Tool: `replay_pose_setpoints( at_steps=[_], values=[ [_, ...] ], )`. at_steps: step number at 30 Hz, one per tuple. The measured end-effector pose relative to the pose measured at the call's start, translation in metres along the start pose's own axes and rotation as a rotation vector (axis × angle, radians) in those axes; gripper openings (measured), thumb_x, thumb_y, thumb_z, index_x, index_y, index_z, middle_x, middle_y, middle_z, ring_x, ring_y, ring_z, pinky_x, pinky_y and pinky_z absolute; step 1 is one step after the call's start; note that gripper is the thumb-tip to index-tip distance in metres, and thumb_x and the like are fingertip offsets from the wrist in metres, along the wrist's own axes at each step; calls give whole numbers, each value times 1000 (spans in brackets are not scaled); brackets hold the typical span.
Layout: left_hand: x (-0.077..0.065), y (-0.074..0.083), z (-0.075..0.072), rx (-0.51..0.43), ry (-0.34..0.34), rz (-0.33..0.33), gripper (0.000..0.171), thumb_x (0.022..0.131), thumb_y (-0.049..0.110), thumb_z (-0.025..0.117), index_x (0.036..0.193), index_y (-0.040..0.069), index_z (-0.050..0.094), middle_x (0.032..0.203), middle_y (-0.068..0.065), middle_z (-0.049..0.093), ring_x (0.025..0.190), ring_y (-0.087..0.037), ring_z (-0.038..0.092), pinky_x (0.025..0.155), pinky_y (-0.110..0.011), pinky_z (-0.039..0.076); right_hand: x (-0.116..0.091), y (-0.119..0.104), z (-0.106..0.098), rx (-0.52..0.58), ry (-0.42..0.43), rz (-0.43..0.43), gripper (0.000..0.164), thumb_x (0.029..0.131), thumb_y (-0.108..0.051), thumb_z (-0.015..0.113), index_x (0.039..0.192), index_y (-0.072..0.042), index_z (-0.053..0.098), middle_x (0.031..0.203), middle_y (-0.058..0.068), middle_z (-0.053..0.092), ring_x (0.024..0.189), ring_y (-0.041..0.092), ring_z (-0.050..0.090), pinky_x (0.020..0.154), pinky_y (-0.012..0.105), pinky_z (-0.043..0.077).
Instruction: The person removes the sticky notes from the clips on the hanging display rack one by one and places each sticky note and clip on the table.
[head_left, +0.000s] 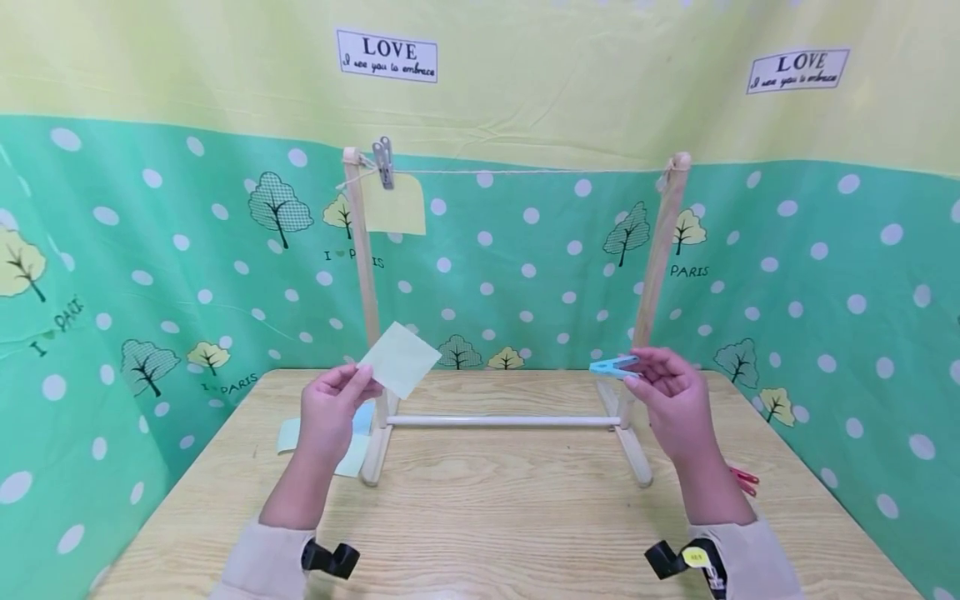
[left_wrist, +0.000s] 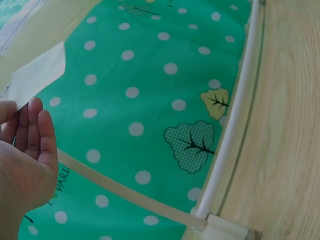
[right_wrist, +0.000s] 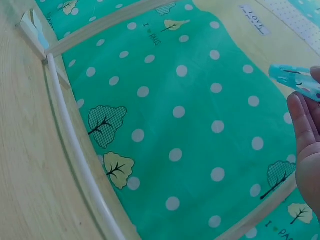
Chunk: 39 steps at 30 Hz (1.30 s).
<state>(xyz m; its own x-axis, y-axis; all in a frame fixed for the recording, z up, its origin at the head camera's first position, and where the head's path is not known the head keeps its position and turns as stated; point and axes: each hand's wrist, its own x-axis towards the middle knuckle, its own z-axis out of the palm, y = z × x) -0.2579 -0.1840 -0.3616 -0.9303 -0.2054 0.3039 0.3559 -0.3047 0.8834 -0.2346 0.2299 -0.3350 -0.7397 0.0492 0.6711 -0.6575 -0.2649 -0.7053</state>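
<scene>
My left hand (head_left: 330, 417) pinches a pale green square of paper (head_left: 401, 360) by one corner, raised in front of the left post of a wooden frame (head_left: 365, 258). In the left wrist view the paper (left_wrist: 40, 75) stands up from between thumb and fingers. On the right, my right hand (head_left: 675, 400) holds a light blue clothespin (head_left: 613, 367) between thumb and fingers, its tip pointing left. The clothespin (right_wrist: 292, 79) also shows at the edge of the right wrist view. A string (head_left: 517, 172) runs between the tops of the posts.
A grey clothespin (head_left: 384, 162) clips a yellow paper (head_left: 397, 207) to the string's left end. Blue and pale green papers (head_left: 351, 458) lie on the table (head_left: 495, 517) behind my left arm. Red clothespins (head_left: 744, 480) lie beside my right forearm. A white bar (head_left: 502, 421) joins the posts low down.
</scene>
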Motion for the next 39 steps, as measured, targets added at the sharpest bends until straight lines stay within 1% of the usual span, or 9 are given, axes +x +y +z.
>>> replay_pose_setpoints(
  at_steps=[4,7,14,16,19,24,30,35,39],
  values=[
    [-3,-5,-7,75,22,16,4,90,8,72,87,6,69,73,-2,69,69,-13,69,82,-28,58,-7,3,-6,4,29,35,28,84,25,56,111,17,55,104,13,69,97,20,65,89,24,54],
    [-4,-8,-13,76,30,39,4,89,6,72,91,5,68,73,-2,67,67,-13,68,79,-28,59,-13,4,-12,-4,51,62,29,85,24,57,113,15,55,105,11,68,98,19,65,89,24,54],
    [-8,-14,-26,53,30,68,22,88,1,71,108,-7,62,73,-4,67,65,-15,67,73,-29,60,-23,9,-25,65,49,80,33,86,27,50,116,15,56,107,13,67,98,19,65,88,24,54],
    [-9,-15,-30,58,43,63,25,88,1,71,110,-8,62,74,-4,67,65,-15,67,73,-29,60,-26,10,-28,70,49,91,32,85,27,50,114,14,57,107,12,68,98,19,65,86,23,55],
    [-10,-16,-36,74,74,49,23,89,4,71,109,-5,64,76,-4,69,66,-14,68,73,-30,60,-30,10,-32,40,63,123,32,86,26,51,114,12,57,106,9,68,97,17,65,83,21,56],
    [-14,-16,-46,109,143,25,22,89,10,72,105,-3,67,81,-4,71,69,-15,68,75,-29,60,-36,11,-40,20,70,188,31,86,22,55,111,4,61,102,7,67,94,14,64,78,21,57],
    [-18,-14,-57,124,204,-1,22,87,9,74,103,-5,68,84,-4,71,69,-15,68,76,-27,59,-43,13,-50,13,71,222,32,86,22,56,114,5,60,104,8,67,96,15,64,83,25,57],
    [-21,-11,-71,152,244,-38,22,86,11,76,103,-2,70,83,-2,71,70,-13,69,76,-25,58,-47,15,-60,-59,91,272,33,89,14,61,120,5,59,106,5,66,99,13,65,87,29,55],
    [-23,-10,-83,175,261,-38,21,85,11,77,102,0,71,84,-1,72,70,-13,70,76,-23,58,-50,16,-68,-99,98,287,33,89,14,61,120,4,60,105,4,67,98,11,66,86,29,55]
  ],
)
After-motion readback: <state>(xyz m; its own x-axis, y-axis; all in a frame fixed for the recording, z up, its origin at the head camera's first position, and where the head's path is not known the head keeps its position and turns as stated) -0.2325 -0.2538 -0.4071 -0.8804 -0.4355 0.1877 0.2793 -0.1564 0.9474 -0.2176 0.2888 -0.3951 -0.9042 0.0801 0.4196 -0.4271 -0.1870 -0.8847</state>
